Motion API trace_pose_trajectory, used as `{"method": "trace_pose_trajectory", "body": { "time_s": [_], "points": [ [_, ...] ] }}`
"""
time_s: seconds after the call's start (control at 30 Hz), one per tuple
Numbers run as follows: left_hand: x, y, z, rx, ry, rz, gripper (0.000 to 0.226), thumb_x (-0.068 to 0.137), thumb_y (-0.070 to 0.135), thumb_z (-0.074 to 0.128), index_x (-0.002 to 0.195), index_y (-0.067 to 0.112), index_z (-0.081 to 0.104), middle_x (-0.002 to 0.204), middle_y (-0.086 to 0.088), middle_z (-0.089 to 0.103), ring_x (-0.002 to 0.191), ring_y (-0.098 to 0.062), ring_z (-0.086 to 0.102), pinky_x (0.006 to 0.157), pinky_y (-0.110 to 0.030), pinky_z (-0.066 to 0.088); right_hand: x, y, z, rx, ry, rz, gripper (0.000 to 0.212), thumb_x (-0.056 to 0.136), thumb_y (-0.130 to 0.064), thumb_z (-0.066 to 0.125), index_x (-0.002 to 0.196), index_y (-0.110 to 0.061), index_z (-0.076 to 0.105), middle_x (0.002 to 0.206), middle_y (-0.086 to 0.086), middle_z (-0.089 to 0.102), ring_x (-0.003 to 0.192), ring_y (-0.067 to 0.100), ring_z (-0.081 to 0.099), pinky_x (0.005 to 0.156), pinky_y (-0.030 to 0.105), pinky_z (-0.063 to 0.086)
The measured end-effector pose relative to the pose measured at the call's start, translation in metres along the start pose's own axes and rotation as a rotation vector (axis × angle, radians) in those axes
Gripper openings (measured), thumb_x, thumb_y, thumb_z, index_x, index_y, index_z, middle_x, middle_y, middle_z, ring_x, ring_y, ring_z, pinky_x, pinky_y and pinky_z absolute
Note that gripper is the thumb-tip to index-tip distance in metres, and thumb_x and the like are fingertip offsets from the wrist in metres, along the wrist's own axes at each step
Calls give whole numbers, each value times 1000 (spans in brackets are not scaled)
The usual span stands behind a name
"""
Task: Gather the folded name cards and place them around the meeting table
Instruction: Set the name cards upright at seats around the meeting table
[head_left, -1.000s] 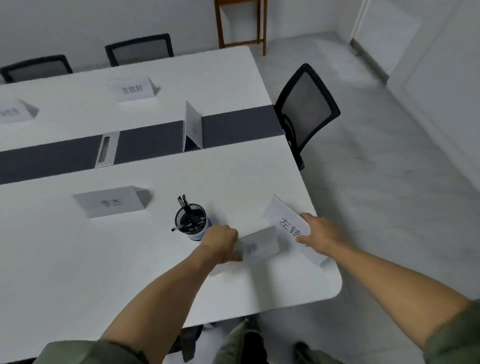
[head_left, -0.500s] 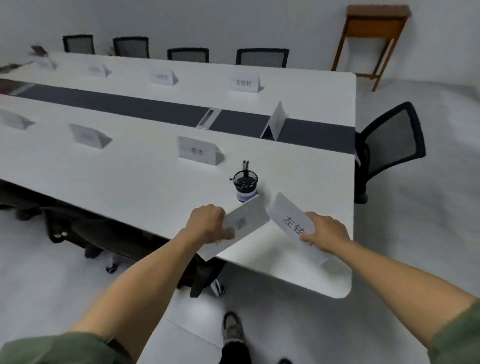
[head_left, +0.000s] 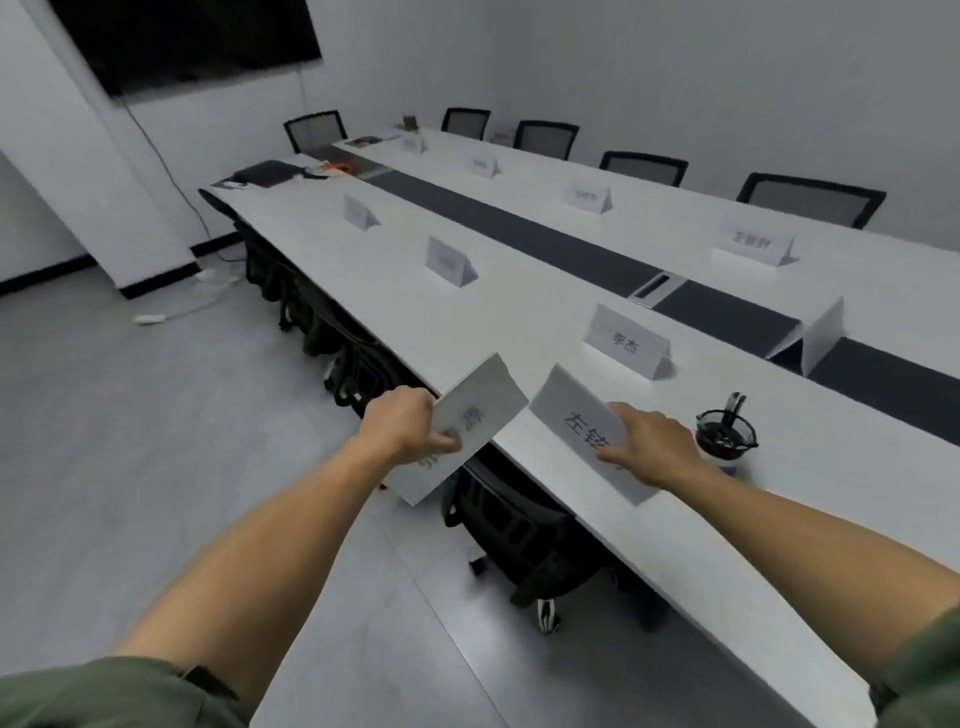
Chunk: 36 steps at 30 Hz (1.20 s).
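Black characters 左铭 show on the folded name card in the right hand, and a third character is covered by the fingers. This card sits just left of the pen cup, over the near edge of the tabletop. The right hand grips its lower end with fingers laid across the printed face; the thumb is hidden. Whether the card touches the tabletop I cannot tell. Further left of the pen cup, off the tabletop's edge and over the floor, the left hand pinches a second folded card, thumb on its face and fingers curled behind. Its print is smeared and partly covered, so it is not legible. That makes two cards in hand. Eight more stand on the tabletop. Three are in the row on the pen cup's side of the dark strip, and the one just behind the pen cup reads 李杰. Four are in the row beyond the strip, and the closest of them carries three characters too blurred to read. One stands edge-on at the strip, behind the pen cup. The single pen cup is black mesh with dark pens in it. Five chair backs show past the tabletop's far side.
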<state>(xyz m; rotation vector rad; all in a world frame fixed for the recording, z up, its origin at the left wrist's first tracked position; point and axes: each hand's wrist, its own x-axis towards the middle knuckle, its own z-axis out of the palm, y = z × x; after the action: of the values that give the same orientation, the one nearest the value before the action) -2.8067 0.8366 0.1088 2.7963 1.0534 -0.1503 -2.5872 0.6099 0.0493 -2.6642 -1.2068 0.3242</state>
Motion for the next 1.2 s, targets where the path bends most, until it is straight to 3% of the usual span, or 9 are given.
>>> {"method": "trace_pose_trajectory", "body": {
  "time_s": [0.17, 0.3, 0.4, 0.53, 0.77, 0.97, 1.2],
  "points": [
    [4, -114, -15, -3, 16, -92, 43, 66, 57, 71, 80, 17, 68, 68, 4, 63, 66, -17, 60, 47, -25, 37, 63, -108, 10, 6, 23, -104, 64, 81, -51, 65, 137, -33, 41, 112, 0, 67, 93, 23, 62, 70, 33, 51],
    [16, -208, -28, 2, 14, -140, 48, 64, 62, 73, 81, 17, 66, 74, 0, 65, 71, -21, 62, 54, -28, 42, 112, -202, 28, 8, 11, -156, 61, 81, -50, 65, 135, -35, 42, 110, -1, 67, 92, 23, 62, 72, 34, 52],
    [29, -273, -42, 4, 4, -180, 45, 67, 61, 74, 70, 21, 55, 72, 1, 59, 74, -24, 60, 57, -29, 38, 149, -269, 44, 15, -5, -207, 60, 81, -49, 65, 134, -34, 43, 108, -1, 67, 90, 22, 62, 69, 32, 52],
    [50, -341, -48, 0, 11, -226, 54, 65, 66, 72, 84, 16, 68, 71, 0, 63, 70, -22, 61, 52, -28, 37, 190, -334, 59, 6, -30, -263, 56, 81, -49, 66, 131, -33, 45, 106, -2, 68, 88, 22, 63, 67, 32, 51],
    [116, -454, -39, -7, -19, -338, 50, 65, 64, 70, 84, 18, 66, 69, 3, 56, 76, -24, 60, 58, -29, 37, 301, -442, 92, 28, -86, -399, 54, 82, -46, 67, 131, -37, 46, 110, -6, 69, 91, 20, 65, 71, 32, 53],
    [203, -553, -58, -29, -3, -460, 53, 66, 65, 70, 88, 17, 64, 85, -3, 66, 83, -25, 62, 58, -29, 37, 431, -544, 110, 38, -131, -537, 53, 82, -46, 66, 130, -42, 45, 110, -9, 69, 90, 16, 64, 64, 28, 47],
    [282, -668, -95, -36, -14, -587, 55, 69, 66, 68, 94, 18, 63, 95, -3, 67, 90, -26, 62, 62, -29, 37, 569, -669, 114, -16, -178, -628, 57, 82, -48, 67, 133, -39, 43, 111, -6, 69, 91, 19, 66, 70, 31, 52]
  ]
}}
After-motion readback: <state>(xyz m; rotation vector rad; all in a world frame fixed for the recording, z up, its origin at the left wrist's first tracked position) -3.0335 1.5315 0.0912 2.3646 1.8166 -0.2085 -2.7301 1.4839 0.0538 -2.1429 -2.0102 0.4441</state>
